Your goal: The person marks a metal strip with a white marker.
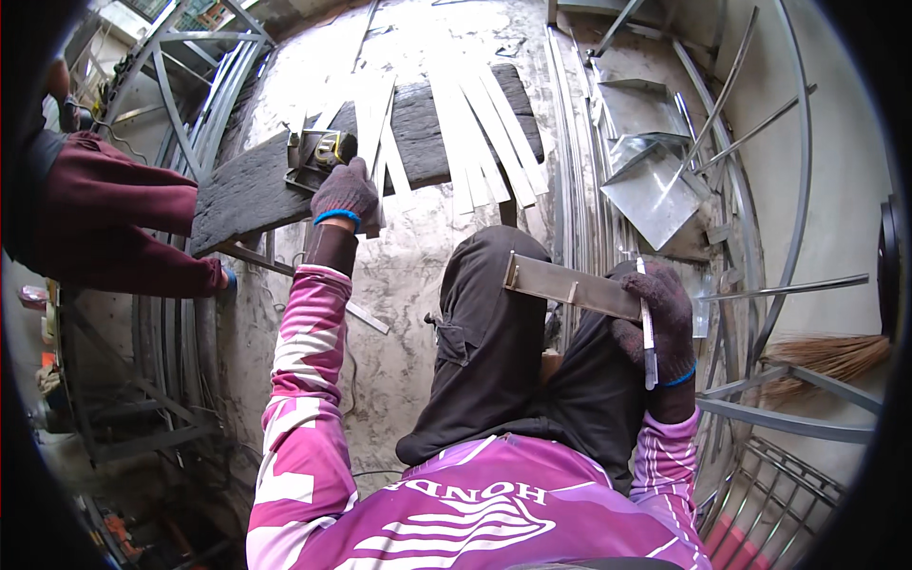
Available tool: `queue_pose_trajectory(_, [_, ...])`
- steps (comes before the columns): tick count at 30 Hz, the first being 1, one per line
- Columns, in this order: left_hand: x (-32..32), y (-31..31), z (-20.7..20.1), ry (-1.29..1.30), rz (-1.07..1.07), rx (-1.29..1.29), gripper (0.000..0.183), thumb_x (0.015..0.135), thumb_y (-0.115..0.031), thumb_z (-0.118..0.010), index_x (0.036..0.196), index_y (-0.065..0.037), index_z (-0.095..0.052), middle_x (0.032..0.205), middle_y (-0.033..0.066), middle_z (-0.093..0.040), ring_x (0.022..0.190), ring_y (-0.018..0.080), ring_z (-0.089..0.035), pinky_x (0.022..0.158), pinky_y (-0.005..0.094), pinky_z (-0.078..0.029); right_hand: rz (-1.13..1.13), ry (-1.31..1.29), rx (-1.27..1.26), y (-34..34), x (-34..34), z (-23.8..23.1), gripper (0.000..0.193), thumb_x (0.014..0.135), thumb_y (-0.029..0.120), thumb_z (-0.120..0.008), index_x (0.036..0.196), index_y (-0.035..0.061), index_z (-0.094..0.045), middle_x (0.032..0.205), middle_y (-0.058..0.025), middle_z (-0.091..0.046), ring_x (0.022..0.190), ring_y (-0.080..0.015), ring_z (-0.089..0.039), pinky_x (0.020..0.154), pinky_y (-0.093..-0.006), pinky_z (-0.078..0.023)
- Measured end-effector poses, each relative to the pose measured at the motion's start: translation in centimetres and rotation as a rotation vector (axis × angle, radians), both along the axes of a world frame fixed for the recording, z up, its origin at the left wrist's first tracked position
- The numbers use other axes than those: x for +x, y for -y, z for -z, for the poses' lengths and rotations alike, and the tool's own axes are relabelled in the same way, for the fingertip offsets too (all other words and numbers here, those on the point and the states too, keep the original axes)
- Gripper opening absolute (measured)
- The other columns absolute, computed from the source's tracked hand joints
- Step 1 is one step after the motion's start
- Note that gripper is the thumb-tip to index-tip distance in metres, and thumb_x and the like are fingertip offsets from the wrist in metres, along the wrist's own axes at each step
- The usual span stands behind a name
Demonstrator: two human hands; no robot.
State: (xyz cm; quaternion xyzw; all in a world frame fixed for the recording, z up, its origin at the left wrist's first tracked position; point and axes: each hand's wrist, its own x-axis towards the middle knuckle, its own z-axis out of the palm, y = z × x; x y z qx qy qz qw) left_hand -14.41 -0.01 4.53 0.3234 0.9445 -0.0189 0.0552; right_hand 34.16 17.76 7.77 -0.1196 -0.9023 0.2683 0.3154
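Note:
My left hand [346,193], in a dark knitted glove with a blue cuff edge, reaches to a dark wooden board [242,195]. Its fingers are closed on a yellow-and-black tape measure [330,148], beside a small open metal frame piece [306,174]. Over my thighs, my right hand [662,321], gloved the same way, grips one end of a short flat metal piece [579,290] with small upright pegs on it. A slim white marker pen [648,332] is also held in that hand, crossing the fingers. Its fingertips are partly hidden.
Several pale metal strips [480,142] lie across the board. Long metal bars [565,180] run along the floor on the right, near bent sheet metal [655,190]. At left stands another person in maroon trousers [123,199]. A straw broom [836,356] is at far right.

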Motion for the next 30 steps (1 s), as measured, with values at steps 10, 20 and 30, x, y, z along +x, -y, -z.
queue_pose_trajectory(10, [4.9,-5.0,-0.8,-0.149,0.119,0.119,0.065,0.089,-0.053,-0.077,0.146,-0.023,-0.068,0.161,0.0198,-0.053,0.149,0.0421,-0.048,0.121,0.0549,-0.042,0.040,-0.023,-0.076,-0.2,0.7,0.7,0.055,0.077,0.023,-0.089,0.125,0.0059,-0.069,0.116,-0.0172,-0.074,0.111,-0.0420,-0.069,0.099,-0.0512,-0.055])
queue_pose_trajectory(20, [6.2,-6.4,-0.7,-0.133,0.110,0.184,0.051,0.087,-0.037,-0.077,0.133,-0.016,-0.071,0.130,0.0189,-0.067,0.121,0.0438,-0.066,0.104,0.0526,-0.056,0.041,-0.063,-0.131,-0.3,0.4,0.9,0.050,0.080,0.035,-0.087,0.119,0.0062,-0.071,0.106,-0.0171,-0.072,0.099,-0.0432,-0.068,0.092,-0.0514,-0.055])
queue_pose_trajectory(30, [6.9,-8.7,5.1,0.718,0.031,0.701,0.058,0.085,-0.021,-0.081,0.135,0.003,-0.065,0.116,0.0179,-0.077,0.101,0.0228,-0.074,0.088,0.0373,-0.061,0.049,-0.036,-0.151,-0.5,1.0,0.7,0.049,0.083,0.029,-0.087,0.120,0.0021,-0.070,0.113,-0.0169,-0.073,0.109,-0.0388,-0.069,0.099,-0.0474,-0.054])
